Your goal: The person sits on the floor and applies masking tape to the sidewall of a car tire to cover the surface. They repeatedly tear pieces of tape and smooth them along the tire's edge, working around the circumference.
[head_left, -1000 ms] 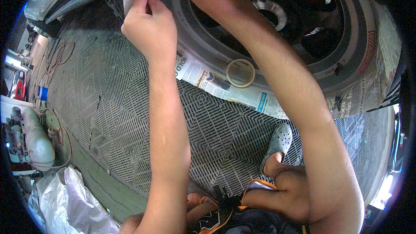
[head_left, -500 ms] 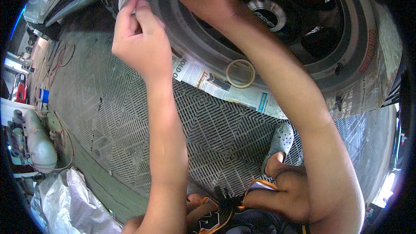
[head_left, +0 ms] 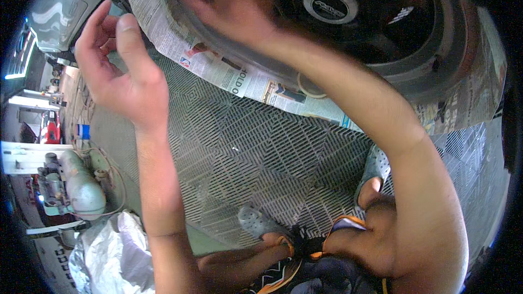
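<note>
A person crouches over a car wheel [head_left: 381, 27] filling the upper right of the frame, its tyre wrapped in sheets of newspaper [head_left: 229, 71] that hug the rim edge and spread down onto the grey grid floor mat [head_left: 256, 152], apparently to shield the rubber while the dark rim is left bare. The right hand [head_left: 229, 5], at top centre, presses flat against the paper where it meets the rim's lip, fingers [head_left: 190, 0] spread and bent over the edge as though holding the sheet in place; it grips nothing that can be made out, and the fingertips themselves are lost in shadow. The right forearm sweeps diagonally from the lower right corner up across the wheel. The left hand [head_left: 120, 71], in the upper left, hovers just clear of the newspaper's left margin, palm turned inward, thumb up and fingers loosely curled and parted, with nothing in them. Its forearm rises almost straight from the bottom edge. A roll of masking tape [head_left: 311, 84] lies on the newspaper below the rim, near the right forearm, within easy reach. At lower centre the person's feet in grey perforated clogs [head_left: 256, 223] rest on the mat. At the left edge stand a small air compressor tank [head_left: 81, 185] and a crumpled plastic sheet [head_left: 109, 256].
</note>
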The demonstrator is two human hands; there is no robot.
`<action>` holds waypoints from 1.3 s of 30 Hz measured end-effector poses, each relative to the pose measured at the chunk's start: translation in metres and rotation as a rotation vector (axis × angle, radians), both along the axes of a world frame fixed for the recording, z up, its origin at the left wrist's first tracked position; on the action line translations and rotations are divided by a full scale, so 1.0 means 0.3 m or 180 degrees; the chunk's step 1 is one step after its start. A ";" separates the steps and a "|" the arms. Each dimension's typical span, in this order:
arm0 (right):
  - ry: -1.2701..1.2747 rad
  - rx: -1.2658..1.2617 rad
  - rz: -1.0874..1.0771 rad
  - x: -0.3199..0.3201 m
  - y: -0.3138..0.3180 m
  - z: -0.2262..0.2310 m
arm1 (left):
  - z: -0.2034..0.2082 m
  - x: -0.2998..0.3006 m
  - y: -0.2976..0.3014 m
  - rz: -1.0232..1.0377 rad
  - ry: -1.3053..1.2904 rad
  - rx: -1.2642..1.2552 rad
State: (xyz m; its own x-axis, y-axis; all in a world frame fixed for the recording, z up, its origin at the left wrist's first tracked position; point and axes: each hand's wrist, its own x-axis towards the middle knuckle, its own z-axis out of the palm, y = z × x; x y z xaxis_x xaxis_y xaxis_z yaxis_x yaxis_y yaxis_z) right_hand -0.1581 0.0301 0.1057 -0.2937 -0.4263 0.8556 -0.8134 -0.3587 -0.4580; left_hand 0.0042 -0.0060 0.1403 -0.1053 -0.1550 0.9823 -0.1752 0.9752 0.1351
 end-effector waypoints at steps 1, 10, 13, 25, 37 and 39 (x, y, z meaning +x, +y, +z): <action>-0.0386 0.0096 0.0035 0.031 -0.016 -0.042 | -0.007 0.027 -0.017 -0.0056 -0.0394 0.0364; -0.4673 0.0183 0.2138 0.250 -0.093 -0.111 | -0.024 0.104 -0.044 0.0235 -0.0907 0.0791; -0.5187 0.0289 0.2267 0.243 -0.094 -0.070 | -0.029 0.087 -0.045 0.0179 -0.0799 0.0862; -0.6017 0.0124 0.2446 0.251 -0.092 -0.001 | -0.002 0.035 -0.089 0.0453 -0.1092 0.0595; -0.5993 0.0193 0.1960 0.294 -0.109 -0.015 | 0.016 0.003 -0.123 0.0318 -0.1421 0.0724; -0.5976 0.0107 0.1769 0.313 -0.121 -0.007 | 0.022 0.011 -0.119 0.0270 -0.1465 0.1009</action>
State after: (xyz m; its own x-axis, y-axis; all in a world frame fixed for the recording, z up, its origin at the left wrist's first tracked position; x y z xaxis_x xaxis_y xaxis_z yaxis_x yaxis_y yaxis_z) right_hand -0.0641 -0.0062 0.1036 -0.5211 -0.7837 -0.3379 0.8128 -0.3350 -0.4766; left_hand 0.0074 -0.0416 0.1468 -0.4861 -0.4615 0.7421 -0.3615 0.8793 0.3100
